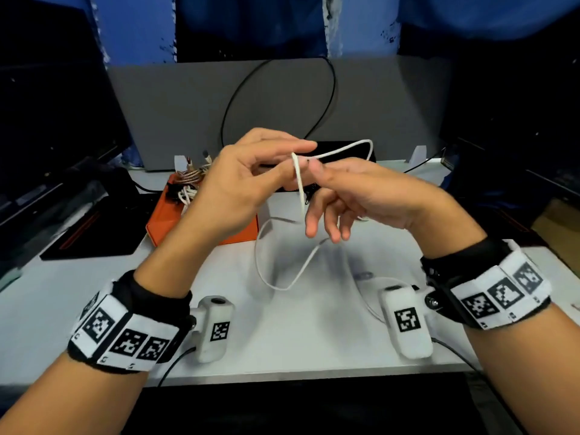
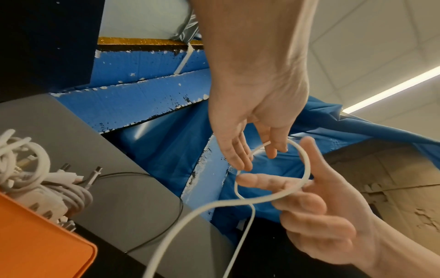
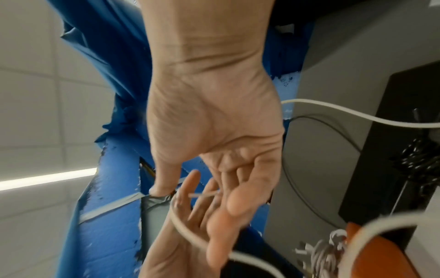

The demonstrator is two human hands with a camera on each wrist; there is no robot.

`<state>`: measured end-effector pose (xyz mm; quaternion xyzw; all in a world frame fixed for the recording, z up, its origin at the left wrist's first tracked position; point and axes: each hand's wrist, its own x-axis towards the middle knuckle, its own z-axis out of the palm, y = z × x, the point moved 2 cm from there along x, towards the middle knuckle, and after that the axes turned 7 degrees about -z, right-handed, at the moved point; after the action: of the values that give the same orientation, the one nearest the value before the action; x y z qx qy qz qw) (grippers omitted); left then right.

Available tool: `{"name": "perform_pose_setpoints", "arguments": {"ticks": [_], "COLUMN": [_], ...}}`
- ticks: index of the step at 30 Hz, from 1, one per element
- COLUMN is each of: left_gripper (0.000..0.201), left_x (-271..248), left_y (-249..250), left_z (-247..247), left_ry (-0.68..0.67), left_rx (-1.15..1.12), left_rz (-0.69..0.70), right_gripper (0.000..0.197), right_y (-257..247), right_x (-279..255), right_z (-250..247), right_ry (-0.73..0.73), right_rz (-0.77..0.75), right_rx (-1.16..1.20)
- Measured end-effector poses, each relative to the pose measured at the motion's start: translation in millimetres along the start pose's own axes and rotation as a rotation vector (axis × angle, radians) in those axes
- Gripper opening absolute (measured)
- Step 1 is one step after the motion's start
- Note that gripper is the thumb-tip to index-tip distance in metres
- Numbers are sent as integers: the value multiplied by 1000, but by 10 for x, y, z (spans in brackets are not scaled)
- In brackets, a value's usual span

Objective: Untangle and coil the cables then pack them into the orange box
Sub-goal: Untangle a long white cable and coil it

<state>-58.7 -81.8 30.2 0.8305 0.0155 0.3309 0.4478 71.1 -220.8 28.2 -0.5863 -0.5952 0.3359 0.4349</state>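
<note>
Both wrists fill the lower frame; at centre the left hand [image 1: 232,186] and right hand [image 1: 351,196] pinch a white cable [image 1: 284,271], other fingers spread. Light and limp, I judge; grip each loop's crossing. Orange box [image 1: 163,224] lies left of centre.

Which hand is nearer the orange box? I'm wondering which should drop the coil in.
Left. The left hand hovers over the rectangular orange box's near corner; the right hand is further right, over the white table.
</note>
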Motion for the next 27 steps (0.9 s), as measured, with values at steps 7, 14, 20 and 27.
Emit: {"name": "perform_pose_setpoints", "arguments": {"ticks": [7, 14, 20, 27], "left_gripper": [47, 50, 18, 22], "left_x": [-31, -86, -18, 23], "left_y": [-2, -94, -256, -383], "left_z": [72, 189, 11, -54], "left_ry": [-34, -209, -252, -196], "left_rx": [-9, -281, -119, -479], "left_rz": [-89, -476, -402, -455], "right_gripper": [42, 26, 24, 26], "right_y": [-124, -239, -363, -112], "right_x": [33, -13, -276, -682], "right_z": [232, 64, -459, -1220], "right_ry": [70, 391, 863, 1265], "right_rz": [-181, -265, -396, -397], "right_rx": [106, -24, 122, 196]}}
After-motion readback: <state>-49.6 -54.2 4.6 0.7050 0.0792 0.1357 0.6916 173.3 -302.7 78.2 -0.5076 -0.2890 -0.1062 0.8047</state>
